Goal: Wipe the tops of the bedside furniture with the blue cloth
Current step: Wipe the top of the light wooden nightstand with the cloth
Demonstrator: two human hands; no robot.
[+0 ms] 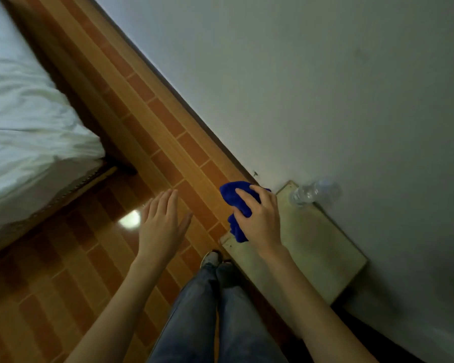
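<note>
Blue cloth [230, 192] is bunched under the right hand [260, 221], at the left end of the bedside bench [312, 244]. Part of the cloth spills over that edge. Right grip: fingers curled over the cloth, holding it and pressing it on the top. Left hand [161, 224] hovers over the floor [89, 258], fingers straight and together, holding nothing, apart from the bench.

Step in hand: wiping this bench top, judged just begun, since the cloth sits at one end and most of the pale top lies bare to its right.

To do it well:
- Flatten the cloth out a bit. A wad only cleans a narrow strip.
- Sweep from the left end toward the right, in overlapping passes from wall side to near edge, palm flat and pressure even.
- A clear plastic bottle [309, 193] stands at the far corner by the wall [325, 87], near the cloth but not touching it. It looks light and would likely tip if bumped. The free left hand could lift it so the patch under it gets wiped, then set it back.
- Run the cloth right along the wall line and into the corners, where dust tends to collect.

Bed [24, 127] with white sheets is well apart at left. No other bedside furniture is in view, so it can't be told what else is left to wipe.
</note>
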